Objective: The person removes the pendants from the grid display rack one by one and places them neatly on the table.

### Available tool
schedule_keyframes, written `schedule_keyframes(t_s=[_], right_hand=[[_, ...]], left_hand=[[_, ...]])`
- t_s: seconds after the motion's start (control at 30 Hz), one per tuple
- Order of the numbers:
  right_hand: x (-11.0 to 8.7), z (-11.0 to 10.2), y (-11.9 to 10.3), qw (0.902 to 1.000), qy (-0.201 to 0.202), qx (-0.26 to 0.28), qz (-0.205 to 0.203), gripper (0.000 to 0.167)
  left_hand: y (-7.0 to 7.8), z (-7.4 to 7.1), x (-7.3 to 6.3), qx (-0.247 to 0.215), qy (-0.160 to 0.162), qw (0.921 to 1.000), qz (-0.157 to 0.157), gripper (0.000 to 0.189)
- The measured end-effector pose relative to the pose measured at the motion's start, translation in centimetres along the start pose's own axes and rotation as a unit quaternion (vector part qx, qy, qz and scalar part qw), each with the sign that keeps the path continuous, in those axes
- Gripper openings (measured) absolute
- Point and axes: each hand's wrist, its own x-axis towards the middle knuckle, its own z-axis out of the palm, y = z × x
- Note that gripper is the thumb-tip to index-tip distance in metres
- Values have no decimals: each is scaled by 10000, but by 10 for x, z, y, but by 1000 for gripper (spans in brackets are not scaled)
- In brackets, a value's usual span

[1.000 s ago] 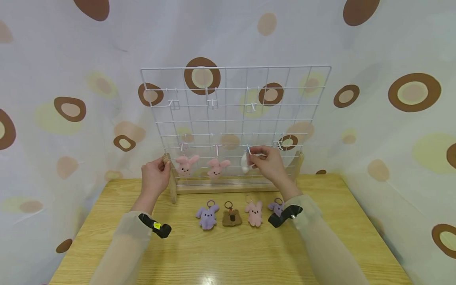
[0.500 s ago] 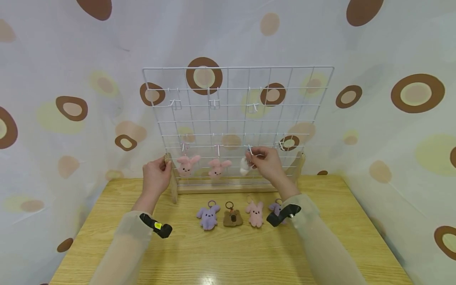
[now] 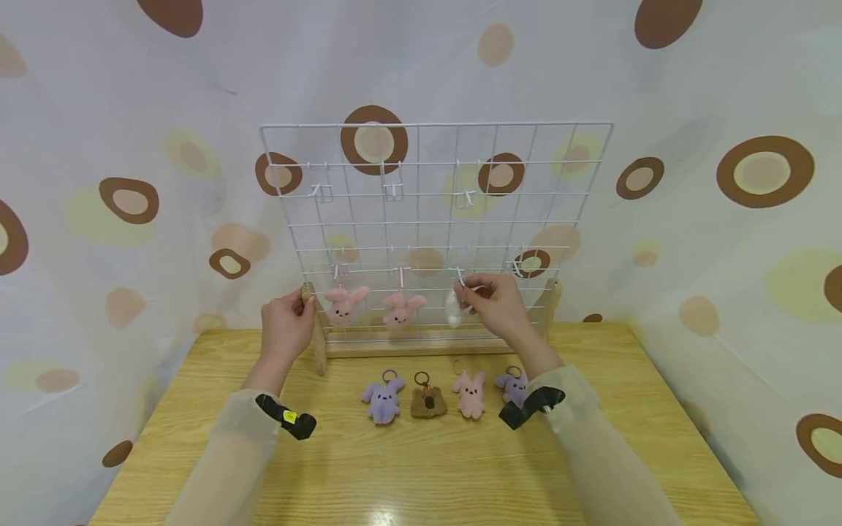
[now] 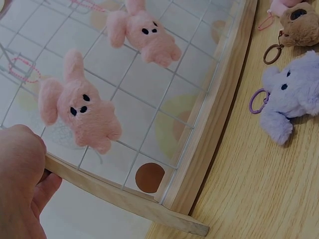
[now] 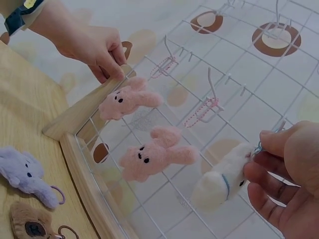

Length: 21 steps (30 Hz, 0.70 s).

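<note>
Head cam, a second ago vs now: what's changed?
The right hand eased slightly down, and the white plush it pinches by the blue cord dropped a little with it. Nothing visibly let go or newly taken. Unchanged: the left hand grips the stand's wooden upright; both pink plushes hang in place.

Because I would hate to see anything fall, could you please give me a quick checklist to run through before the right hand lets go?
1. Left hand steadies the wooden side post: ok, it grips the top.
2. Right hand controls the white plush: ok, it pinches near the blue cord.
3. Blue cord seated on its hook: cannot tell, fingers cover part of it.
4. White plush apart from the middle pink plush: ok, a gap shows.
5. Left pink plush hanging: ok.
</note>
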Motion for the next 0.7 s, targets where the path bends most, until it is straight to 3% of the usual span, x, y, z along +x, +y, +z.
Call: schedule_keyframes(t_s=[0.3, 0.7], right_hand=[[-11, -4, -7, 9993, -183, -263, -192, 25], [-35, -11, -15, 9990, -201, -201, -343, 24]], left_hand=[[0, 0, 0, 39, -44, 9999, -115, 30], [4, -1, -1, 32, 92, 9999, 91, 26]])
